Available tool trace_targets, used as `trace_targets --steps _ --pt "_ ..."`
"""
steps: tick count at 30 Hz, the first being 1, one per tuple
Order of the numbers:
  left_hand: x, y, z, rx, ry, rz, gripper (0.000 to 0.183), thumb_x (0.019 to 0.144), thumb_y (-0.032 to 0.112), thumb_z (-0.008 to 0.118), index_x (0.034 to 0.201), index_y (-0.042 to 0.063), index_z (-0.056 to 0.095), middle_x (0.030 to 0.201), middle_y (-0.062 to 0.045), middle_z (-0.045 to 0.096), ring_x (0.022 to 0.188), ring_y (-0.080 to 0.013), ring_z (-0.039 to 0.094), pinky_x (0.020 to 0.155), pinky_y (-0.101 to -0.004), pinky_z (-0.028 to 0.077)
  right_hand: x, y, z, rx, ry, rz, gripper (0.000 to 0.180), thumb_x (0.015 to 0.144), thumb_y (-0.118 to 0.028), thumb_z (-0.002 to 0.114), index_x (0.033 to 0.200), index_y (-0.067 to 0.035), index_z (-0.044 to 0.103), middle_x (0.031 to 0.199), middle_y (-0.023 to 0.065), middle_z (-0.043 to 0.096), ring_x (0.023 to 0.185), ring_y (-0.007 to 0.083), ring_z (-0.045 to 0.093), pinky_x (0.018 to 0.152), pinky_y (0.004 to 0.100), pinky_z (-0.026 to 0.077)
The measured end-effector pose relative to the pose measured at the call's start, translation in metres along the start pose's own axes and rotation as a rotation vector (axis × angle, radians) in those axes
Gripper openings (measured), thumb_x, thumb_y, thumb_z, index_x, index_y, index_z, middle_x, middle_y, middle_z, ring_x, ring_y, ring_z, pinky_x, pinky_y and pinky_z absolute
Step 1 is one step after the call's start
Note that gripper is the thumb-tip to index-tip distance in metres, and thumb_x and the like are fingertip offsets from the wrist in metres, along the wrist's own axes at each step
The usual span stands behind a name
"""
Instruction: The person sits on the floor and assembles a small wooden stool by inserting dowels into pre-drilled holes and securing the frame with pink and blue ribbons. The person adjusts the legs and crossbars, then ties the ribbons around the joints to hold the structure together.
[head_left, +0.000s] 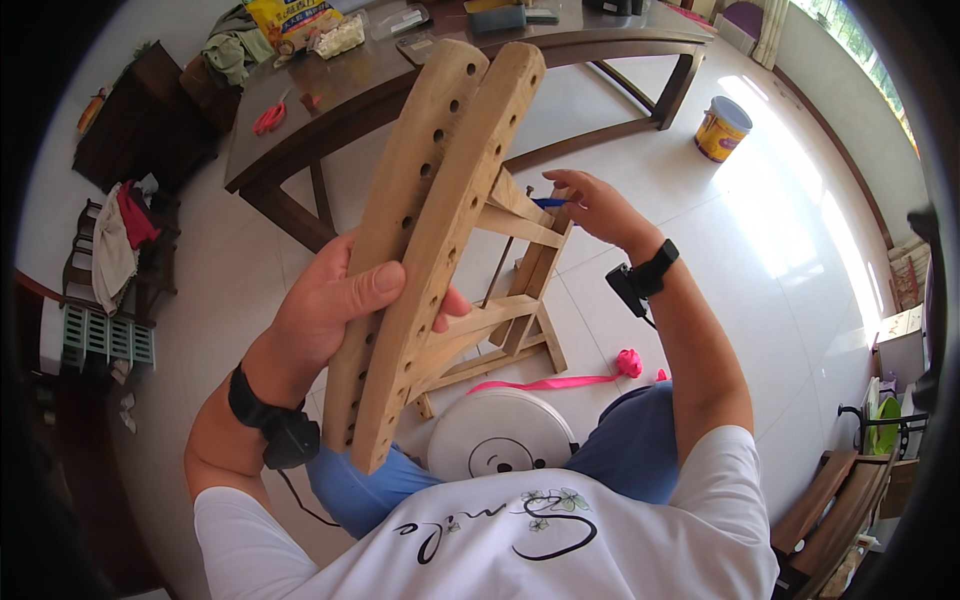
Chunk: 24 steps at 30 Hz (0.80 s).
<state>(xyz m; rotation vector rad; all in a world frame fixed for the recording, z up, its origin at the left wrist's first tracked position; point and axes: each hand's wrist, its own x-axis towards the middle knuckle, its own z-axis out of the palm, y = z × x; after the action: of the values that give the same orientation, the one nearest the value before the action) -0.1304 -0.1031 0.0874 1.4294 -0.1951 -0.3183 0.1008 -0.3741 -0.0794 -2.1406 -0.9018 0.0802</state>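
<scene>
My left hand (322, 307) grips a wooden frame (442, 225) by its two parallel beams, thumb over the near face and fingertips showing past the right edge. Rows of holes run along both beams. Slanted struts join them to a lower wooden part (536, 262), and a thin metal rod (499, 270) crosses between the struts. At that part's upper end, my right hand (596, 206) holds a blue strip (551, 202), index finger stretched out. The other right fingertips are partly hidden. A wooden base (551, 337) stands on the tiled floor.
A pink ribbon (547, 383) with a bunched end lies beyond a round white seat (499, 427) with a cartoon face. A dark table (360, 82) bears red-handled scissors (270, 118) and packages. A bucket (722, 129) stands at right; wooden boards (832, 510) lie lower right.
</scene>
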Motion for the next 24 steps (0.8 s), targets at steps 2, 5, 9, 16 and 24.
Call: trace_targets --steps 2,5,9,16,24 --pt "0.01 -0.007 0.005 -0.036 0.041 0.02 0.054 0.093 0.04 0.063 0.126 -0.002 0.052 0.103 -0.02 0.069 0.09 -0.0187 0.066 0.084 -0.031 0.053 -0.01 0.011 0.007 -0.019 0.064 0.04 0.051 0.083 0.001 0.058 0.133 -0.005 0.054 0.12 0.0175 0.061 0.104 0.0312 0.062 0.097 0.0369 0.048" --pt "0.024 -0.016 0.014 -0.072 0.089 0.066 0.048 0.096 0.037 0.06 0.124 -0.001 0.055 0.103 -0.018 0.069 0.09 -0.0167 0.065 0.083 -0.0297 0.053 -0.018 0.012 0.006 -0.298 0.248 0.097 0.049 0.081 0.002 0.059 0.129 -0.004 0.057 0.119 0.0173 0.061 0.108 0.0304 0.061 0.097 0.0369 0.049" --pt "0.048 -0.029 0.023 -0.146 0.14 0.125 0.041 0.099 0.032 0.057 0.124 -0.001 0.056 0.105 -0.015 0.069 0.09 -0.0135 0.064 0.082 -0.0279 0.053 -0.021 -0.033 -0.013 0.249 0.112 0.245 0.017 0.099 -0.016 0.055 0.099 0.0 0.062 0.088 0.0087 0.066 0.079 0.0173 0.066 0.071 0.0291 0.054" --pt "0.089 -0.068 0.027 -0.266 0.262 0.23 0.029 0.098 0.023 0.061 0.118 0.002 0.058 0.102 -0.005 0.065 0.092 -0.0113 0.061 0.084 -0.0281 0.052 -0.051 -0.14 0.005 0.653 -0.235 0.028 0.055 0.095 -0.045 0.063 0.124 0.001 0.054 0.11 0.0079 0.061 0.097 0.0141 0.06 0.082 0.0286 0.053" --pt "0.097 -0.089 -0.043 -0.173 0.328 0.238 0.026 0.094 0.023 0.065 0.109 0.002 0.062 0.091 -0.001 0.059 0.081 -0.0074 0.052 0.076 -0.0228 0.044 -0.037 -0.093 0.02 0.932 0.141 0.314 0.019 0.087 -0.015 0.061 0.101 -0.003 0.056 0.085 0.0034 0.058 0.084 0.0119 0.06 0.075 0.0272 0.048"
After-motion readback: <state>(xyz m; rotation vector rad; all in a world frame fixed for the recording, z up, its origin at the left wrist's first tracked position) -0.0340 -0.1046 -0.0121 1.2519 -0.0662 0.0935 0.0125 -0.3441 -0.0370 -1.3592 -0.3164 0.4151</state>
